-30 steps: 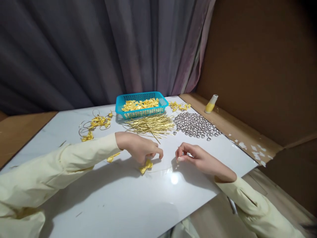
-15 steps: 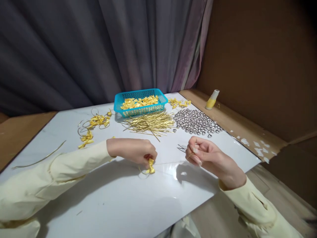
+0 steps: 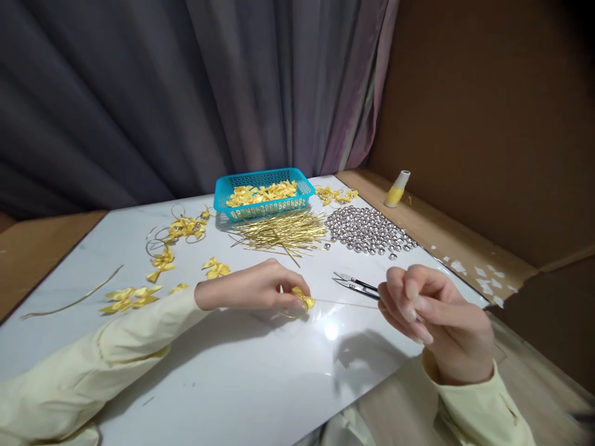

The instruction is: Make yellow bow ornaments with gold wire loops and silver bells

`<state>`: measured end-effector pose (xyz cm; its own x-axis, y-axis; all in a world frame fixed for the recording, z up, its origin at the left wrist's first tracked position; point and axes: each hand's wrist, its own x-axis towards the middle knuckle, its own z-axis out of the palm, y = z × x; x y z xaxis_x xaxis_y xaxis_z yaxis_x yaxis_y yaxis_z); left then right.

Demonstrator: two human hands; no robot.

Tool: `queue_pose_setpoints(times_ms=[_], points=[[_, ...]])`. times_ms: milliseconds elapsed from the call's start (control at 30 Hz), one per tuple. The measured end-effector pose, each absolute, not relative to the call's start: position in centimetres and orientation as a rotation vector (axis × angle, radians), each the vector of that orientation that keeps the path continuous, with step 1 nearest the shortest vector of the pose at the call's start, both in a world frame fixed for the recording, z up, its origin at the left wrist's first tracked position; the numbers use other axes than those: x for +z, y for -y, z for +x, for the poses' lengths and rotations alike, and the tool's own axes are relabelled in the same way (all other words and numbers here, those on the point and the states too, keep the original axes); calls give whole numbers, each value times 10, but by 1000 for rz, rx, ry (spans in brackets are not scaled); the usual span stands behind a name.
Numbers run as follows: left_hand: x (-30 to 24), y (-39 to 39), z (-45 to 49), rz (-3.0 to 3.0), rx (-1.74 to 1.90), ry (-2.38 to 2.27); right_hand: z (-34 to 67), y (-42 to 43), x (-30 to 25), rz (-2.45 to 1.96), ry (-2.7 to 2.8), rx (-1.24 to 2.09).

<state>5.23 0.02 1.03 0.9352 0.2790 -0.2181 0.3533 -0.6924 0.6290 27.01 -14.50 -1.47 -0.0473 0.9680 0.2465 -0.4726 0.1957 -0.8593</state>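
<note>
My left hand (image 3: 260, 288) rests on the white table (image 3: 242, 371) and pinches a small yellow ribbon bow (image 3: 304, 300) between its fingertips. A thin gold thread (image 3: 346, 303) runs taut from the bow to my right hand (image 3: 432, 316), which is raised and closed, pinching the thread's end. Small thread snips (image 3: 356, 284) lie on the table just behind the thread, between my two hands.
A blue basket (image 3: 263, 193) of yellow bows stands at the back. In front of it lie a bundle of gold wires (image 3: 283, 232) and a heap of silver bells (image 3: 367, 229). Finished bows (image 3: 158, 263) lie at left; a yellow thread spool (image 3: 396, 189) stands on the wooden ledge.
My right hand has pulled back to the right and up, drawing the thread tight. My left hand shifted slightly right with the bow. The snips now show fully.
</note>
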Motion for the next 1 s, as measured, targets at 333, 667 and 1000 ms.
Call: queue_pose_setpoints(times_ms=[333, 667, 1000], points=[[3, 37, 49, 2500, 189, -873, 204, 144, -35, -874, 964, 1020], [-1, 40, 45, 2401, 323, -965, 173, 140, -66, -1187, 1054, 689], [4, 41, 52, 1815, 356, -941, 171, 140, -71, -1294, 1225, 332]])
